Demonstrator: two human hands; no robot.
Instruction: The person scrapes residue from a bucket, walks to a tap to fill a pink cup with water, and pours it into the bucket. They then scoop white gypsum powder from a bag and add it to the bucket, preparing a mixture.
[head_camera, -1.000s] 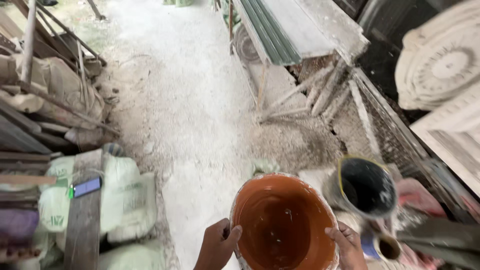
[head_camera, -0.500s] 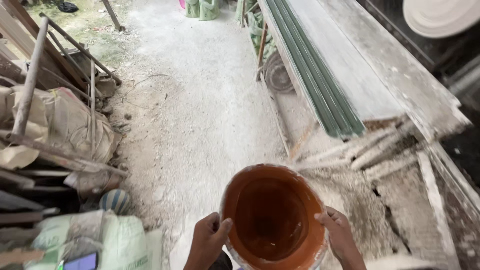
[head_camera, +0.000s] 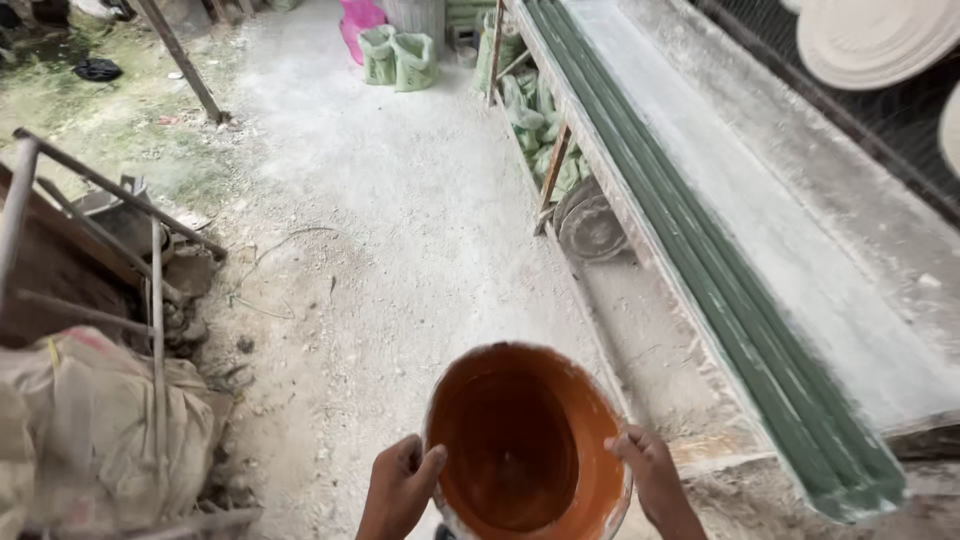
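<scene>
Head view: orange bucket (head_camera: 520, 445) between hands (head_camera: 400, 487).

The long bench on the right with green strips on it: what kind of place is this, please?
Probably a plaster or moulding workshop. The long dusty bench carries green strips, round white ornamental casts hang at the wall, and green sacks stand on the powdery floor. Both hands hold an orange bucket.

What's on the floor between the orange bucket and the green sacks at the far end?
In the head view, only bare dusty floor runs from the bucket to the sacks; nothing stands in that stretch. Both hands, left and right, grip the bucket's rim.
</scene>
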